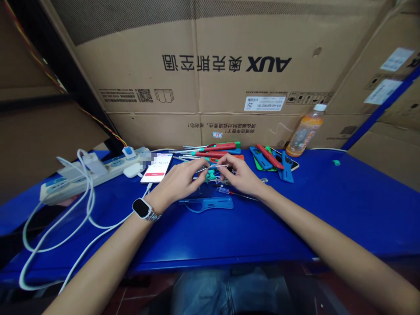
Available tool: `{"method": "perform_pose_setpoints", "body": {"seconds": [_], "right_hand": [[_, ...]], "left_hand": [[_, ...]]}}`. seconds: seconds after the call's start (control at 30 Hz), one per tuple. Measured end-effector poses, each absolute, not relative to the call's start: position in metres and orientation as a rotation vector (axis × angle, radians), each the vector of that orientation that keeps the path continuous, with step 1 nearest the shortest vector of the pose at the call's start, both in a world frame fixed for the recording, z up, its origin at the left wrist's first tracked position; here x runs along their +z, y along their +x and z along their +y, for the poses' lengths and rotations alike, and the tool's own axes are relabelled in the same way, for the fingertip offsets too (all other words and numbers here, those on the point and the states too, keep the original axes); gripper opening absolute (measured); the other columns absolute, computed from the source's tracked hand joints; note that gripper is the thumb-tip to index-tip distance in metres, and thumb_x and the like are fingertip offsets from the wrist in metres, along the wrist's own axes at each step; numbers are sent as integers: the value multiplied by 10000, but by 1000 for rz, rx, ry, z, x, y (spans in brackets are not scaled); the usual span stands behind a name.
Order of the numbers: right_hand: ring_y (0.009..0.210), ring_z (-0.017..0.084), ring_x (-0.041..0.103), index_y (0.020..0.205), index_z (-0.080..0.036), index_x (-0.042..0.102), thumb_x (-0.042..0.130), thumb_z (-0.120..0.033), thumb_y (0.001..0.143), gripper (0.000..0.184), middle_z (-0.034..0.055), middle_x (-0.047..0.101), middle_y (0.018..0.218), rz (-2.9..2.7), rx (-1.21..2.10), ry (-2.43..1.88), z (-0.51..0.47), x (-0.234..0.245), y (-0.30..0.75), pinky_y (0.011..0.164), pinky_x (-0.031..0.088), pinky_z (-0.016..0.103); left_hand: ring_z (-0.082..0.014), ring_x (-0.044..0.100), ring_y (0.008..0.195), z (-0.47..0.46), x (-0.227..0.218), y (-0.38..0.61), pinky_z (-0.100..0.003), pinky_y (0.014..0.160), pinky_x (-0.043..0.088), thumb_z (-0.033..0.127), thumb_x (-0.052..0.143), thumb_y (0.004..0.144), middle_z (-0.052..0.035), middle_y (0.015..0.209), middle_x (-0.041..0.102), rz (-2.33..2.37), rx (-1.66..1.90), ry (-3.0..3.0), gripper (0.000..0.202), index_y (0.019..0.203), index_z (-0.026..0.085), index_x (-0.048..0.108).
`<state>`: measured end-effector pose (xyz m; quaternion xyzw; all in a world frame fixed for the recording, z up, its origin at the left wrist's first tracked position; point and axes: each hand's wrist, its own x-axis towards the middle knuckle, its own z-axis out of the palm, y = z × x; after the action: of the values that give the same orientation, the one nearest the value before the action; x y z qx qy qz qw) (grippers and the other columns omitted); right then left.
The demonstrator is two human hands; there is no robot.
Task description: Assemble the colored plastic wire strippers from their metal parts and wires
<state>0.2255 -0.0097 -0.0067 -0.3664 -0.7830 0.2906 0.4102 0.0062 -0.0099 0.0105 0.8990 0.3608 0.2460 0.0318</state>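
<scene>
My left hand (180, 180), with a smartwatch (142, 208) on its wrist, and my right hand (241, 175) meet above the blue table (344, 205). Both pinch a thin metal rod (215, 166) between their fingertips, with a small teal part (211, 176) just under it. A blue plastic frame piece (210, 204) lies on the table right in front of my hands. A small red-tipped screwdriver (229, 191) rests beside my right wrist.
Behind the hands lie several red, green and blue handled tools (218, 150) and coloured plastic pieces (272, 161). A phone (156, 168), a white power strip (98, 168) with white cables (65, 227) sit left. An orange drink bottle (305, 131) stands by the cardboard boxes (223, 65).
</scene>
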Motion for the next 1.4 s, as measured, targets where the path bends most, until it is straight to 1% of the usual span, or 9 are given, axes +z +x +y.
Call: {"method": "perform_pose_setpoints", "body": {"seconds": [0.1,0.2,0.5,0.67,0.77,0.87,0.93,1.13,1.4], "right_hand": [[648,120,540,972,-206,561,609,-311,884,145,-17,575,787,-1935,885,-875,-16,-7,226,630,454,273],[640,102,532,1057,-212,580,697,-296,805,290,4,597,913,-1915,995,-868,-19,-10,228,593,458,261],[559,106,506,973,-192,655,660,-356,851,204,-29,596,692,-1950,971,-965,-26,-13,227,529,408,250],[738,150,627,959,-190,706,625,-331,881,181,15,709,855,-2059,843,-961,-28,-20,222,658,478,285],[779,162,652,963,-203,718,612,-295,892,157,23,734,903,-2148,707,-976,-29,-22,221,715,487,304],[754,165,656,957,-202,725,603,-289,904,159,28,738,885,-2202,596,-977,-29,-24,221,720,483,310],[784,176,668,951,-201,726,594,-280,911,159,35,742,898,-2220,569,-961,-30,-24,220,739,486,317],[811,180,673,949,-195,715,579,-243,925,147,41,733,913,-2255,579,-907,-34,-25,217,760,492,315],[990,198,638,1101,-202,666,535,-179,941,207,69,679,1082,-2449,467,-880,-30,-22,227,890,476,371]], "left_hand": [[-157,523,587,-17,16,0,-272,579,348,286,416,968,5,717,606,1153,713,2755,180,1010,196,566],[-140,453,538,-19,18,-6,-266,554,292,270,417,941,26,644,546,1166,723,2717,158,940,193,556],[-135,419,547,-18,13,-16,-272,553,295,204,394,841,29,606,484,1164,665,2579,145,748,192,506],[-130,431,510,-18,5,-21,-265,503,296,208,440,809,31,554,487,1188,540,2464,146,693,188,527],[-145,507,558,-19,3,-23,-267,531,372,272,510,851,13,633,568,1186,564,2477,127,800,182,585],[-213,609,869,-24,4,-20,-329,756,492,345,602,877,-63,958,643,1061,751,2637,254,1065,174,585],[-232,585,1018,-27,4,-16,-362,882,489,323,592,913,-88,1079,613,896,806,2760,242,1106,178,573],[-205,615,960,-28,-4,-8,-340,845,509,191,455,993,-86,1051,628,741,678,2884,199,1112,172,613],[-188,629,910,-35,-4,-15,-313,838,497,213,499,985,-73,1010,635,774,527,2753,215,1085,182,686]]}}
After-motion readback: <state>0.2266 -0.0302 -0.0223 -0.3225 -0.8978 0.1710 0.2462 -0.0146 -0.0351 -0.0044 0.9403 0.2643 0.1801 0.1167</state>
